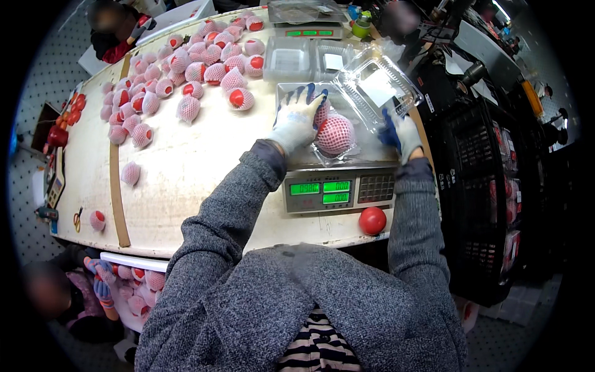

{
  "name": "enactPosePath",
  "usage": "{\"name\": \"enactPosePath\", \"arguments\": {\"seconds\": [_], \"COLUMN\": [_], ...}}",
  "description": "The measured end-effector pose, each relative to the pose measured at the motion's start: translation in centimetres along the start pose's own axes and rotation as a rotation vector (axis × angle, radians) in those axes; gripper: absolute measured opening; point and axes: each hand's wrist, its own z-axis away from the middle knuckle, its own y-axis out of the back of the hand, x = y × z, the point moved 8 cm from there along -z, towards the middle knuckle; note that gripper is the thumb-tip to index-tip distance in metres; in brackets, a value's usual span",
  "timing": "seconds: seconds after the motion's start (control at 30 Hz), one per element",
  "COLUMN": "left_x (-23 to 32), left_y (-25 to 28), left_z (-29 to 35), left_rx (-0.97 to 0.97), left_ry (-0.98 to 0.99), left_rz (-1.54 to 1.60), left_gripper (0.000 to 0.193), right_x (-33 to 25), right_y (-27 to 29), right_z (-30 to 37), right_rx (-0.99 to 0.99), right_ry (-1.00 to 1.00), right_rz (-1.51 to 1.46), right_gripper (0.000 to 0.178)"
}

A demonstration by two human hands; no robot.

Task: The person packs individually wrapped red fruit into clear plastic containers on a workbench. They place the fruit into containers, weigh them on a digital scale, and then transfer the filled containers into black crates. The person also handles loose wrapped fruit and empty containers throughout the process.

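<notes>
My left hand (292, 126), in a white glove with blue fingertips, curls over a red fruit (321, 113) in a foam net, partly hidden by its fingers. Beside that fruit a second netted fruit (335, 134) sits in a clear plastic box on the digital scale (339, 193). The box's clear hinged lid (379, 88) stands raised to the right, with a white label on it. At the lid's lower right edge is my right hand (404, 137), gloved alike, its fingers closed against the plastic. A bare red fruit (372, 221) rests in front of the scale.
Many netted fruits (211, 54) cover the far left of the white table (192, 214). Empty clear boxes (289, 58) and another scale (307, 31) stand behind. Black crates (477, 186) are stacked on the right. Scissors (77, 219) lie at left; co-workers are nearby.
</notes>
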Motion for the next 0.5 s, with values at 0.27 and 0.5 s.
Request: {"name": "enactPosePath", "arguments": {"seconds": [0.27, 0.5], "left_x": [-0.3, -0.3], "left_y": [-1.1, -0.4], "left_z": [1.0, 1.4], "left_rx": [0.085, 0.183], "left_ry": [0.021, 0.060], "left_rz": [0.107, 0.086], "left_gripper": [0.083, 0.081], "right_x": [-16.5, -17.3], "right_y": [1.3, -5.5], "right_z": [8.1, 5.9], "right_rx": [0.055, -0.325], "right_ry": [0.227, 0.137], "right_rz": [0.096, 0.347], "right_gripper": [0.091, 0.098]}}
